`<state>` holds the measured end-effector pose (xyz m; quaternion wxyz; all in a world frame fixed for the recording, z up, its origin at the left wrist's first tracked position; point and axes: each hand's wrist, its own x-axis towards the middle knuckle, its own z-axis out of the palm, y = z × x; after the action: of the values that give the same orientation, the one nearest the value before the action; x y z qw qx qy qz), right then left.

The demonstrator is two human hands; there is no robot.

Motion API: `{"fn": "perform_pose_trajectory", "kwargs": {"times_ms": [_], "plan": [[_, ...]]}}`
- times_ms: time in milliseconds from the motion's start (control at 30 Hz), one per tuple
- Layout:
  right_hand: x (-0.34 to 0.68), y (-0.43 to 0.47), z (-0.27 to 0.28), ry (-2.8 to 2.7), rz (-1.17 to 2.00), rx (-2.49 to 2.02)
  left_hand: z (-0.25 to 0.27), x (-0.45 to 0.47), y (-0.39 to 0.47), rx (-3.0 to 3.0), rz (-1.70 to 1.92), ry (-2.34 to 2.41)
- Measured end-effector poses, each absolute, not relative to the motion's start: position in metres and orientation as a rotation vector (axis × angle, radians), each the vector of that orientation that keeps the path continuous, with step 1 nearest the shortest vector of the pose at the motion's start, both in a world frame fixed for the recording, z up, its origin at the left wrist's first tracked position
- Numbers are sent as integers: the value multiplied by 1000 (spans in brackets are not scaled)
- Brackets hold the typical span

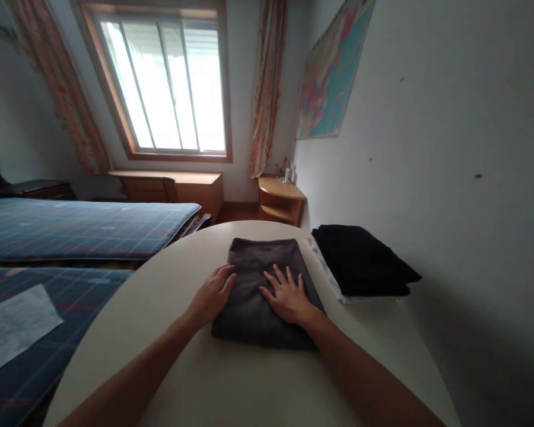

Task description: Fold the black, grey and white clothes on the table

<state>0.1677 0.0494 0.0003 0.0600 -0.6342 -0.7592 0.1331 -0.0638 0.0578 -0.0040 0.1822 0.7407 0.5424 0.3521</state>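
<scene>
A dark grey folded cloth (258,320), perhaps a garment, lies as a flat rectangle on the round cream table (178,379). My right hand (287,296) rests palm down on its top, fingers spread. At the cloth's left edge is my left hand (211,293), its fingers loosely stretched and touching that side. Neither hand grips anything. To the right, a stack of folded black cloth (360,261) sits by the wall, with something white (327,270) showing beneath it.
On the left are two plaid mattresses (84,228), the nearer with a paper sheet (20,326) on it. A white wall (449,148) borders the table's right side. Beyond the table stand a small corner shelf (282,190) and a wooden desk (196,187) under the window.
</scene>
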Motion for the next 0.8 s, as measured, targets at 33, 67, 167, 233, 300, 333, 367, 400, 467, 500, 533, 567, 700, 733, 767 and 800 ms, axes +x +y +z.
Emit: {"fn": "perform_pose_trajectory", "kwargs": {"times_ms": [33, 67, 167, 233, 300, 333, 367, 400, 467, 500, 533, 567, 700, 733, 767, 800], "plan": [[168, 57, 0, -2286, 395, -1930, 0, -65, 54, 2058, 1014, 1548], [168, 64, 0, -2266, 385, -1945, 3, -65, 51, 2024, 1027, 1562], [171, 81, 2, -2187, 351, -1980, 8, -66, 44, 1947, 1065, 1561], [173, 83, 5, -2156, 335, -1966, 9, -66, 41, 1941, 1106, 1551], [178, 76, 8, -2129, 308, -1924, 10, -67, 41, 1949, 1110, 1561], [181, 68, 10, -2119, 293, -1895, 11, -68, 41, 1950, 1078, 1559], [185, 59, 12, -2115, 279, -1861, 13, -71, 41, 1942, 1028, 1542], [189, 49, 13, -2125, 269, -1820, 15, -74, 41, 1923, 971, 1507], [200, 28, 13, -2168, 258, -1742, 19, -83, 41, 1863, 883, 1384], [207, 18, 13, -2180, 250, -1715, 22, -88, 41, 1832, 855, 1305], [214, 11, 12, -2173, 243, -1712, 24, -94, 40, 1806, 831, 1222], [223, 5, 12, -2158, 246, -1725, 25, -99, 40, 1787, 801, 1143], [253, -2, 14, -2119, 306, -1725, 24, -116, 40, 1802, 621, 898], [258, -1, 15, -2097, 309, -1714, 22, -117, 41, 1808, 610, 856], [262, -1, 16, -2065, 316, -1712, 20, -118, 42, 1806, 620, 821], [265, 0, 18, -2026, 335, -1721, 18, -117, 43, 1799, 644, 794]]}}
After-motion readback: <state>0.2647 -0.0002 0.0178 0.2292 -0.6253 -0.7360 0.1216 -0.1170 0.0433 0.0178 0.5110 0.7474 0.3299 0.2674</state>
